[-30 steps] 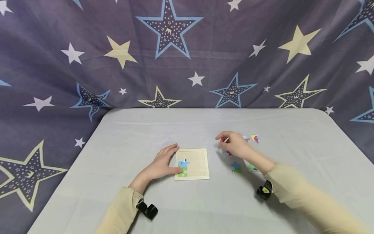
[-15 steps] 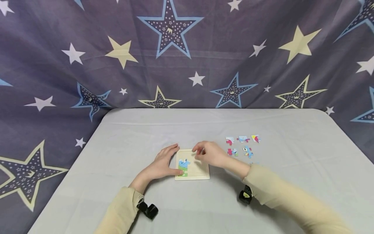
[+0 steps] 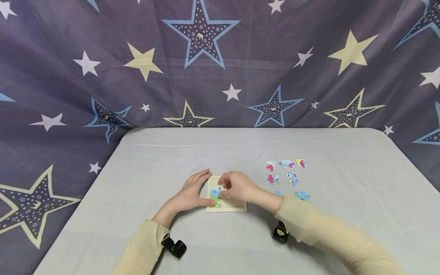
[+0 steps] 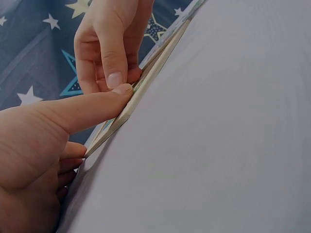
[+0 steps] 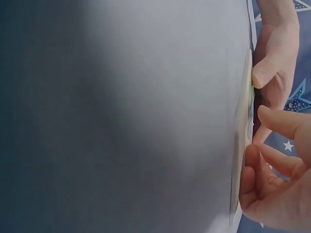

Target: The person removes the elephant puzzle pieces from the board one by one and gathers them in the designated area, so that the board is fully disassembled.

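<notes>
A square wooden puzzle tray (image 3: 232,209) lies on the table with two jigsaw pieces in its lower left part, a blue one (image 3: 214,191) above a green one (image 3: 217,200). My left hand (image 3: 190,194) lies along the tray's left side. Its straight thumb presses the lower left area, while the fingertips touch the upper left corner. Over the tray, my right hand (image 3: 238,187) has loosely bent fingers. Its thumb and forefinger are spread beside the blue piece, and the right wrist view shows nothing in the gap between that thumb (image 5: 279,119) and forefinger.
Several loose jigsaw pieces lie right of the tray, among them a red one (image 3: 273,179), a blue one (image 3: 292,178) and a yellow-red one (image 3: 301,163). Another blue piece (image 3: 279,193) peeks out above the right sleeve (image 3: 319,225). A starry curtain (image 3: 220,61) hangs behind the table.
My right hand has moved left from the loose pieces to over the tray, near the blue piece, uncovering loose pieces behind it. My left hand has stayed at the tray.
</notes>
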The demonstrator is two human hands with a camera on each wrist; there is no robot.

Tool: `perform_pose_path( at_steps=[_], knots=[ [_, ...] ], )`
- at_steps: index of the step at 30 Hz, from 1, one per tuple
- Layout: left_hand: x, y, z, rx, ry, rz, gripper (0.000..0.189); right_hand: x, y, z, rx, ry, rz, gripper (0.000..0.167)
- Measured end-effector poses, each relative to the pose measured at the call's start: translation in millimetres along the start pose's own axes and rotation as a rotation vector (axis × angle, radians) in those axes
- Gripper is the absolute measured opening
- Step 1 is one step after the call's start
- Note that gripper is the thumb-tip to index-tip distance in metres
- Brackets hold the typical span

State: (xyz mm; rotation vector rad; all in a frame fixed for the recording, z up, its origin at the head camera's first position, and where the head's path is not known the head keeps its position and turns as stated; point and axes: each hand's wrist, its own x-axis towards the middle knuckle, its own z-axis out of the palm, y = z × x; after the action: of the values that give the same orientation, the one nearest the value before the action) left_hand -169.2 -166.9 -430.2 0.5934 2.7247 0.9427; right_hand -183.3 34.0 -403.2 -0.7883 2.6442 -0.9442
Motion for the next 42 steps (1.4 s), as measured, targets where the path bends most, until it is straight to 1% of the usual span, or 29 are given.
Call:
perform_pose_path(
  at_steps=[4,8,16,27,42],
  knots=[
    [-0.1,-0.2,0.5,0.003,-0.001,-0.004,0.094,-0.1,-1.8,2.3,-0.036,0.013,-0.018,0.031],
    [-1.0,1.4,-0.2,-0.01,0.0,0.004,0.093,-0.7,-4.5,3.2,-0.055,0.021,-0.011,0.027],
    [-1.7,2.0,-1.3,-0.01,0.0,0.015,0.093,-0.4,-8.6,3.6,-0.052,0.019,0.023,0.023],
    [-1.3,1.7,-1.4,0.0,0.007,0.018,0.093,0.4,-10.2,3.1,-0.025,0.02,0.016,0.025],
    [-1.1,2.9,-1.3,-0.004,0.002,0.015,0.093,-0.1,-9.9,3.0,0.004,0.012,0.01,0.024]
  ],
)
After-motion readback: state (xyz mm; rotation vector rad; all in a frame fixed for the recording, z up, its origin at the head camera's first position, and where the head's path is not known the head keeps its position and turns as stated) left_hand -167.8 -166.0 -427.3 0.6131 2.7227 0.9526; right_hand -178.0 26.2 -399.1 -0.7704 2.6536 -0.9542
